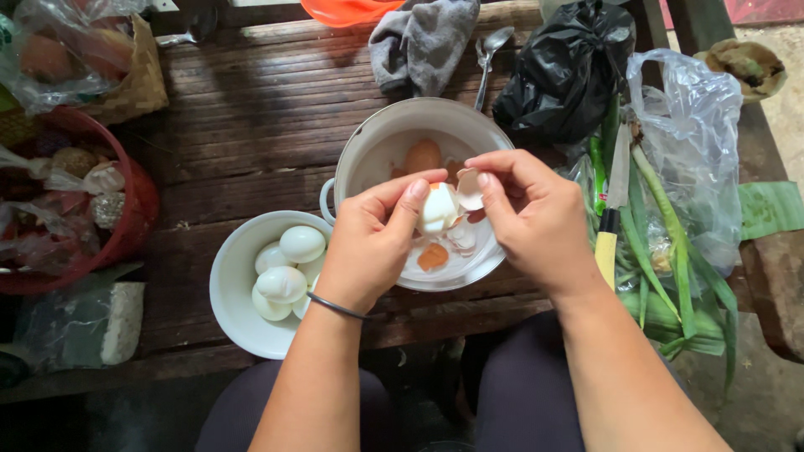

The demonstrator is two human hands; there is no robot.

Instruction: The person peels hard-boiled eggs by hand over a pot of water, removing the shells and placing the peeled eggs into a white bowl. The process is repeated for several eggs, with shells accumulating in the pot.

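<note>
My left hand (368, 243) grips a boiled egg (437, 208), partly peeled, its white showing. My right hand (528, 218) pinches a piece of eggshell (470, 189) pulled off the egg's top right. Both hands hover over a white pot (378, 134) that holds an unpeeled brown egg (423, 156) and loose shell bits (433, 256). Just left of the pot, a white bowl (228, 293) holds several peeled white eggs (301, 243). A thin bangle circles my left wrist.
A yellow-handled knife (613, 209) lies on green stalks and a clear bag at the right. A black bag (565, 71), a spoon (490, 50) and a grey cloth (423, 42) sit behind the pot. A red basket (134, 209) of wrapped items stands at the left on the wooden table (251, 109).
</note>
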